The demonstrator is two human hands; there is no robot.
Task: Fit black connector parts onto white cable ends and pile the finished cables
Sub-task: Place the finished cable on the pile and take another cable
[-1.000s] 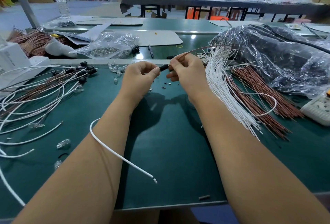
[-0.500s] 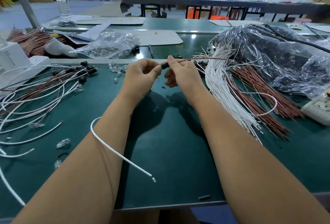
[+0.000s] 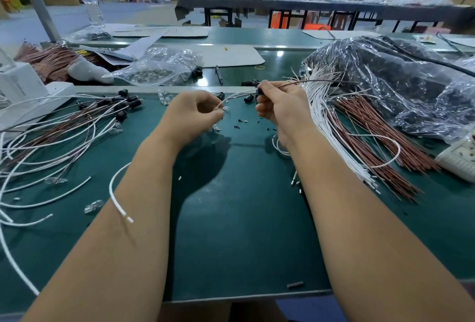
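Hands now apart | green bench [image 3: 244, 219] (cable-strewn) | warehouse tables [image 3: 321, 8] behind

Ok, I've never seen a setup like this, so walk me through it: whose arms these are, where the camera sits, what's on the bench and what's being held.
No machine here: a person works with two bare hands, filmed by one wide-angle camera worn on the head, looking down at a dark green workbench. The left hand pinches the end of a thin white cable. The right hand grips a small black connector part, with a brown wire running off to the right. A pile of cables with black ends lies at left; a bundle of loose white and brown wires at right, beside a crumpled clear plastic bag.
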